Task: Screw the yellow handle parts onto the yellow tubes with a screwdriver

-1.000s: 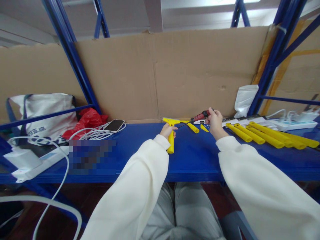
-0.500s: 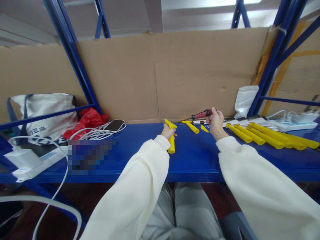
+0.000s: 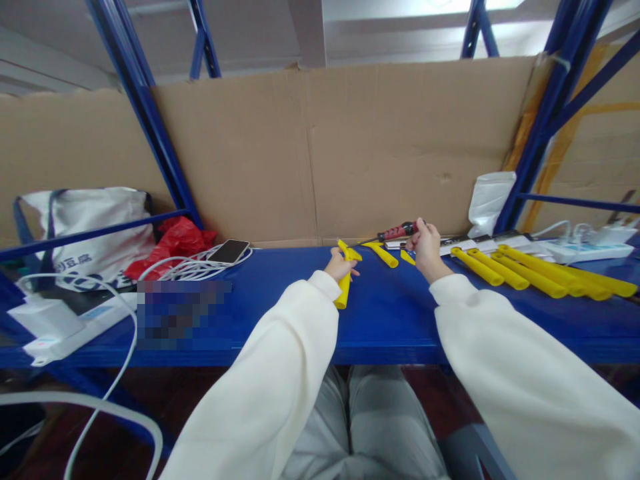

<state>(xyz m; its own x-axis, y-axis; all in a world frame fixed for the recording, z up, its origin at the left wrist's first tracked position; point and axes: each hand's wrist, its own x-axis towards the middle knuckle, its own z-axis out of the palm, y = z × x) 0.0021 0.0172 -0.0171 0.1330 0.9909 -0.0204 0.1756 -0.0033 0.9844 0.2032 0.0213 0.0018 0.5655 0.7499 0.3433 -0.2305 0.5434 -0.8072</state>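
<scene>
My left hand (image 3: 339, 265) is closed around a yellow plastic piece (image 3: 343, 291), whose tubular handle points down toward the table's front edge. My right hand (image 3: 429, 248) grips the end of a screwdriver (image 3: 399, 231) with a red and black handle. Its thin shaft points left, and the tip is at or close to the head of the held yellow piece; contact is too small to tell. Between my hands, another yellow piece (image 3: 385, 256) lies on the blue table (image 3: 295, 293). A small yellow part (image 3: 407, 257) lies just left of my right hand.
Several yellow tubular pieces (image 3: 535, 275) lie at the right, near a power strip (image 3: 590, 251). At the left are a phone (image 3: 229, 251), coiled white cables, a red bag (image 3: 175, 243), a cloth bag (image 3: 100, 223) and a white charger (image 3: 47, 320). Cardboard (image 3: 240, 160) stands behind.
My right hand and the screwdriver have moved slightly left, bringing the shaft to the held yellow piece. The head of that piece has turned a little, and my left hand has shifted slightly right.
</scene>
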